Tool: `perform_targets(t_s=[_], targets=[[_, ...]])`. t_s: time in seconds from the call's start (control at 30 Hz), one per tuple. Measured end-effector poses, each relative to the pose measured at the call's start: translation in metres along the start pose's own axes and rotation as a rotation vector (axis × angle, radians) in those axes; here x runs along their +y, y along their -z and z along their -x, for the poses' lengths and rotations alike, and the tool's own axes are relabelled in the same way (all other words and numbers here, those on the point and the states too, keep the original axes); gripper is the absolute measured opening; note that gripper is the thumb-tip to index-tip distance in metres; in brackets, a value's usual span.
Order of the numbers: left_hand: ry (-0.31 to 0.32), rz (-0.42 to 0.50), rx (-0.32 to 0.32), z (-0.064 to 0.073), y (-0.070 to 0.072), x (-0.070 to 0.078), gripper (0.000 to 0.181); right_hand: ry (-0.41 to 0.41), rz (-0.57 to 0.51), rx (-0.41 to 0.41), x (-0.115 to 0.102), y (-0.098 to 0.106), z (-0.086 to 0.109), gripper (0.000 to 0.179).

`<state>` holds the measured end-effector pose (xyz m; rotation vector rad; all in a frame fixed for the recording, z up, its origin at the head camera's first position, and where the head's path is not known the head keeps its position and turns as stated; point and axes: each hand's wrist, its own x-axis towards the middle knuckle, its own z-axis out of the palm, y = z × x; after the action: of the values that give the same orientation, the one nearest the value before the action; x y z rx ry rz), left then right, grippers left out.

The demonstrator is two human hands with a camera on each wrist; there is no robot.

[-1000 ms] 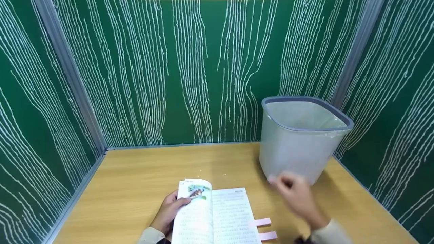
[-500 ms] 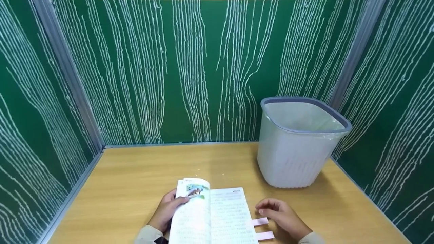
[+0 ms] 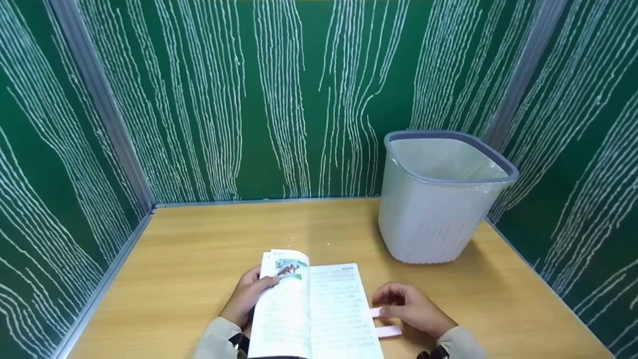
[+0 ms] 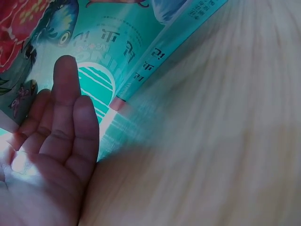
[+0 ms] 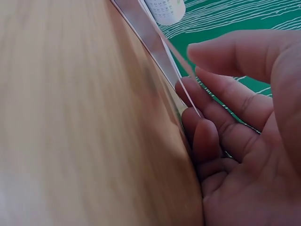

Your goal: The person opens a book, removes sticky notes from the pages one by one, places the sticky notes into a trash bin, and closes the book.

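Note:
An open book with printed pages and a small animal picture is tilted up before me. My left hand holds its left side, thumb on the page and fingers behind against the teal illustrated cover. Two pink paper tabs stick out from the right edge. My right hand is at the upper tab, its thumb overlapping the tab's end in the head view. In the right wrist view, the tab ends lie between the thumb and loosely bent fingers, with a gap showing. The lower tab lies below that hand.
A light grey waste bin with a darker rim and a plastic liner stands on the wooden table at the back right. Green panels with white wavy lines enclose three sides. A few tiny white specks lie behind the book.
The right hand has come down from in front of the bin to the upper tab. The left hand keeps its hold on the book. The whole head view has shifted slightly.

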<state>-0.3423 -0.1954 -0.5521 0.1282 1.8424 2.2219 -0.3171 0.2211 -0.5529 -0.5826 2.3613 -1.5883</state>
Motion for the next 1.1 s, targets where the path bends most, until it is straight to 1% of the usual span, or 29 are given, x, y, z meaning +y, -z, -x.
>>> perform_targets(t_s=[0.1, 0.2, 0.4, 0.5, 0.6, 0.63, 0.77, 0.9, 1.0, 1.1], targets=[[0.002, -0.014, 0.006, 0.0009, -0.0004, -0.0007, 0.065, -0.023, 0.014, -0.002, -0.0004, -0.0011, 0.0013, 0.027], [-0.002, -0.031, 0.009, 0.0008, 0.0009, 0.0025, 0.065, -0.034, 0.026, -0.006, -0.0027, -0.0016, -0.0001, 0.025], [0.025, -0.038, 0.015, 0.0054, 0.0038, 0.0049, 0.066, -0.010, 0.059, -0.008, -0.0016, -0.0046, -0.0011, 0.023], [0.019, -0.030, 0.000, 0.0054, 0.0030, 0.0028, 0.065, 0.038, 0.054, -0.013, 0.0019, -0.0037, 0.0008, 0.024], [0.001, -0.033, -0.019, 0.0022, 0.0003, -0.0010, 0.063, 0.062, 0.065, -0.015, 0.0055, -0.0016, 0.0041, 0.024], [-0.008, -0.034, -0.022, 0.0017, 0.0002, -0.0009, 0.062, 0.065, 0.069, -0.016, 0.0053, -0.0011, 0.0041, 0.024], [-0.021, -0.042, -0.014, 0.0012, 0.0000, -0.0009, 0.061, 0.034, 0.084, -0.012, 0.0049, -0.0006, 0.0028, 0.024], [-0.005, -0.028, -0.022, 0.0023, -0.0017, -0.0014, 0.062, 0.023, 0.070, -0.009, 0.0049, 0.0000, 0.0043, 0.019], [0.003, -0.020, -0.031, 0.0031, -0.0028, -0.0009, 0.063, 0.034, 0.045, -0.011, 0.0051, 0.0000, 0.0057, 0.015], [-0.003, -0.022, -0.028, 0.0035, -0.0024, 0.0003, 0.062, 0.059, 0.031, -0.011, 0.0062, -0.0005, 0.0044, 0.013]])
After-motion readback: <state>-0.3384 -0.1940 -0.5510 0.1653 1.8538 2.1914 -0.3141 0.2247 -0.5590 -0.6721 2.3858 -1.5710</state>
